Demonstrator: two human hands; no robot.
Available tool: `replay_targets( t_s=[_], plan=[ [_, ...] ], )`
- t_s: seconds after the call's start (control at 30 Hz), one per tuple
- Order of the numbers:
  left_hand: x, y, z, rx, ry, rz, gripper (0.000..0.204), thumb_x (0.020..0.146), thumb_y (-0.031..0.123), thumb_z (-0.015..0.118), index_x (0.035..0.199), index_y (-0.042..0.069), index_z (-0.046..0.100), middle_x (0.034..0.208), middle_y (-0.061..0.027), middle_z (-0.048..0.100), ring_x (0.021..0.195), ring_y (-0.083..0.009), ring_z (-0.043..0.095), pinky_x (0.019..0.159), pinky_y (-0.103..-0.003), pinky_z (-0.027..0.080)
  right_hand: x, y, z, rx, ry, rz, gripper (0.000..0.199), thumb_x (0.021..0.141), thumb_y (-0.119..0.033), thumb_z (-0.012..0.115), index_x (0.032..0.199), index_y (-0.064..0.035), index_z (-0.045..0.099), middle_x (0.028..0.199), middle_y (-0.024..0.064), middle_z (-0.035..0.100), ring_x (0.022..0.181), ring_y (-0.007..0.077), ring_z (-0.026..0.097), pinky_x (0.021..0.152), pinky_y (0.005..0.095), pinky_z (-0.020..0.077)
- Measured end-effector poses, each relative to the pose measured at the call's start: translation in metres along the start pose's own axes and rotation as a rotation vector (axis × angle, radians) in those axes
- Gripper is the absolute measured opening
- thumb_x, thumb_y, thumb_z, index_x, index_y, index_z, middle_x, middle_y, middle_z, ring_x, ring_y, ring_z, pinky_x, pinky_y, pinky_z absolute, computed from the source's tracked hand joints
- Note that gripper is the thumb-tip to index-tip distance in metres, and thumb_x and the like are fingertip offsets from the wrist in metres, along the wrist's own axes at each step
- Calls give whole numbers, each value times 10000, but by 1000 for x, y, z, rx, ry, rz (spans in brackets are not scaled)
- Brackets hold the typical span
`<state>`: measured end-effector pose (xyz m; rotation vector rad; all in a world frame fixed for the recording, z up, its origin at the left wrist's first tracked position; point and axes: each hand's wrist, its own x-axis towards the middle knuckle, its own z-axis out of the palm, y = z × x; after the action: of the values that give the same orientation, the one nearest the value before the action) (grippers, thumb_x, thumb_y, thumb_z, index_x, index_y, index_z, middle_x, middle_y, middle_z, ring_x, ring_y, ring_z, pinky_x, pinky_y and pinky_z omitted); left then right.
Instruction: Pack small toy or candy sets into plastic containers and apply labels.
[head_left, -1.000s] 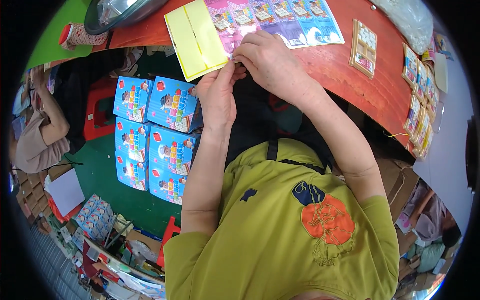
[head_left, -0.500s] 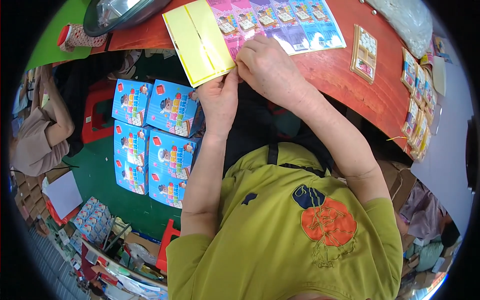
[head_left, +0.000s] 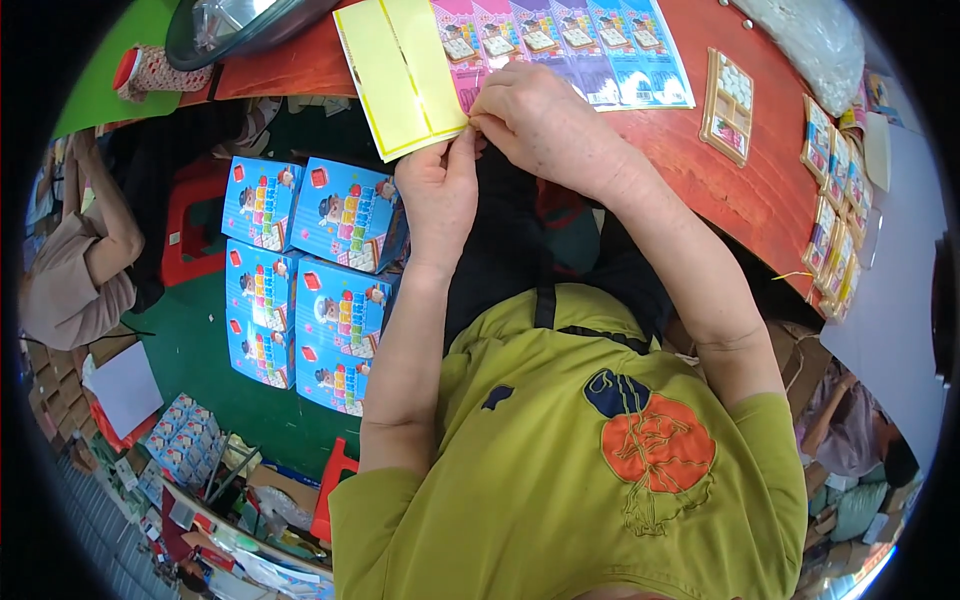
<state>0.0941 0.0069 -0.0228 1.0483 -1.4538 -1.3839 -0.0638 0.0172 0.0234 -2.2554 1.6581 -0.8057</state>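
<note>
yellow sheet (head_left: 400,75) lies at the upper middle of the frame on the red desk (head_left: 740,190), little moved over the last second. left hand (head_left: 440,190) and right hand (head_left: 545,125) still pinch its lower right corner, now closer together; the peeling there looks barely begun. blue boxes (head_left: 310,280) sit at left.

A sheet of backing paper (head_left: 400,75) lay on the table (head_left: 740,190), left of a strip of printed cards (head_left: 570,45). Both hands — left hand (head_left: 440,195), right hand (head_left: 540,120) — met at the sheet's near edge. Stacked boxes (head_left: 310,275) sat below, to the left.
</note>
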Motion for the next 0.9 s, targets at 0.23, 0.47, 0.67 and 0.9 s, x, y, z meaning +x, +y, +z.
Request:
replay_targets(
  t_s=[0.23,0.47,0.67,0.9],
  plan=[
    [-3,-5,3,-255,40,-140,174,996,81,609,1008,-58,713,856,-52,717,765,-90,639,723,-258,525,0,2,6,47,85,35,85,796,-51,686,820,28,662,807,144,647,793,341,620,736,425,516],
    [-1,1,4,-136,53,-103,190,1005,93,600,999,-58,715,846,-51,712,753,-89,631,723,-255,524,3,7,-1,59,-9,-66,84,810,-57,685,817,25,669,815,143,656,815,338,635,752,423,517],
    [-1,-7,2,-156,48,-99,184,999,95,612,990,-59,713,847,-48,714,765,-82,631,727,-249,520,-2,3,7,62,88,-42,93,786,-65,698,793,21,661,796,140,646,804,333,633,743,422,516],
    [-3,-4,6,-211,61,-120,182,999,96,614,1000,-54,716,842,-48,713,743,-89,633,722,-253,523,-4,10,8,88,135,-30,96,803,-64,695,828,18,653,797,133,638,810,332,625,747,423,508]
  ],
)
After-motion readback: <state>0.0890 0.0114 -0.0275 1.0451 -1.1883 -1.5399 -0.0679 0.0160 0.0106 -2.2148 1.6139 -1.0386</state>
